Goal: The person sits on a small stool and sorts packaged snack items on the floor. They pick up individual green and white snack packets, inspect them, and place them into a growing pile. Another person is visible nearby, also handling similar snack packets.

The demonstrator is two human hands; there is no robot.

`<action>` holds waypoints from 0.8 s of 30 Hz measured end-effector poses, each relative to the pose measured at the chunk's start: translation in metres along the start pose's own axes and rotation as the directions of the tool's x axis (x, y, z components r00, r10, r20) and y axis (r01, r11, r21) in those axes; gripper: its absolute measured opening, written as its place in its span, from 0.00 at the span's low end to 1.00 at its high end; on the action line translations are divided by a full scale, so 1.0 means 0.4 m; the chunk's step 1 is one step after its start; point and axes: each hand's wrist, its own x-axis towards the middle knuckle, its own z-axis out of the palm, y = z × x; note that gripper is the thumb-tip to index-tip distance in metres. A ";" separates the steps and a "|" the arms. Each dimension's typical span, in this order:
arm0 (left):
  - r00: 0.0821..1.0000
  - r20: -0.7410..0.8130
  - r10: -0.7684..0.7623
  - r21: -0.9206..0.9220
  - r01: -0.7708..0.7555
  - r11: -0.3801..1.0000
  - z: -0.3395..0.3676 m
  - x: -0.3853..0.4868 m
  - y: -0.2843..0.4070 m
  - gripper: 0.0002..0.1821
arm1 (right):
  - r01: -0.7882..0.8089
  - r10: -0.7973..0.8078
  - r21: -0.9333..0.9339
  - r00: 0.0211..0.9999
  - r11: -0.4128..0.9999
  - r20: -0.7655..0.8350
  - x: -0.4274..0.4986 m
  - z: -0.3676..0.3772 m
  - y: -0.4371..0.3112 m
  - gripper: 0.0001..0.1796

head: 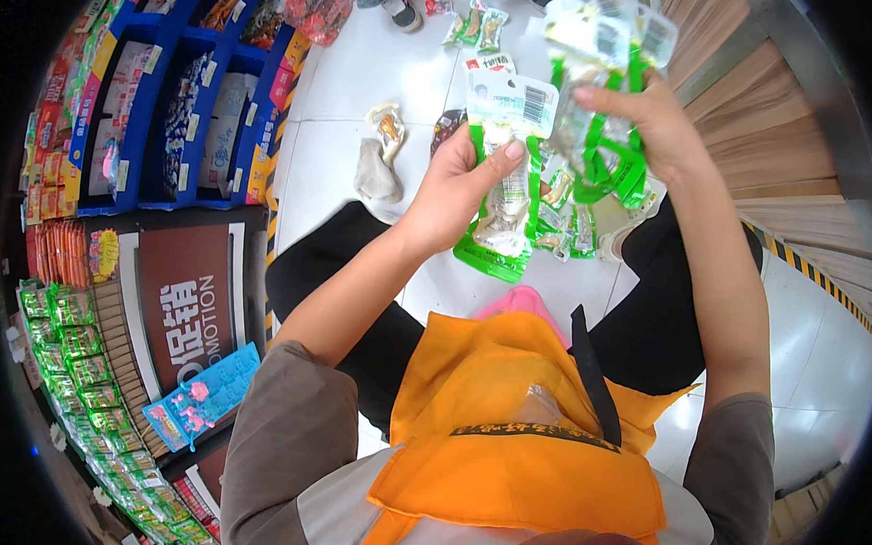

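My left hand (463, 186) grips a green-edged plastic snack packet (508, 230), its thumb pressed on the clear front. The packet has a white header with a hang hole and a barcode. To the right, my right hand (650, 124) pinches several similar green snack packets (608, 162) in a fanned bunch, blurred at the top. Below both hands, more small green packets (568, 228) lie on the floor between my legs, partly covered by the held ones. A dark round package (445, 130) shows in part behind my left hand.
A grey cloth-like item (376, 172) and a clear packet (386, 124) lie on the tiled floor (343, 74). More packets (476, 27) lie farther ahead. Blue shelf bins (185, 101) and hanging green packets (86, 357) line the left. Wood panelling (783, 116) flanks the right. Another person's shoe (404, 13) is ahead.
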 end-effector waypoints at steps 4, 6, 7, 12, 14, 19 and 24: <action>0.996 -0.037 0.086 0.022 -0.085 0.996 0.011 0.015 0.008 0.18 | -0.063 0.058 0.053 0.994 0.997 0.090 -0.024 0.036 0.022 0.36; 0.991 -0.069 0.115 0.030 -0.113 0.993 0.012 0.030 -0.005 0.18 | -0.101 0.099 0.033 0.993 0.994 0.060 -0.028 0.044 0.029 0.36; 0.987 -0.078 0.140 0.028 -0.138 0.990 0.012 0.040 -0.013 0.18 | -0.112 0.111 0.028 0.993 0.993 0.050 -0.026 0.046 0.031 0.36; 0.978 -0.123 0.170 0.076 -0.162 0.984 0.015 0.083 -0.033 0.16 | -0.156 0.155 0.028 0.987 0.987 0.035 -0.002 0.040 0.035 0.34; 0.982 -0.132 0.134 0.009 -0.134 0.991 0.016 0.094 -0.032 0.16 | -0.180 0.178 0.036 0.983 0.983 0.047 0.009 0.037 0.042 0.33; 0.986 -0.147 0.085 -0.090 -0.099 0.991 0.011 0.111 -0.043 0.16 | -0.154 0.152 0.043 0.988 0.987 0.036 0.024 0.035 0.063 0.31; 0.967 -0.196 0.162 0.110 -0.143 0.984 0.000 0.138 -0.068 0.18 | -0.151 0.150 0.028 0.988 0.988 0.030 0.017 0.036 0.062 0.30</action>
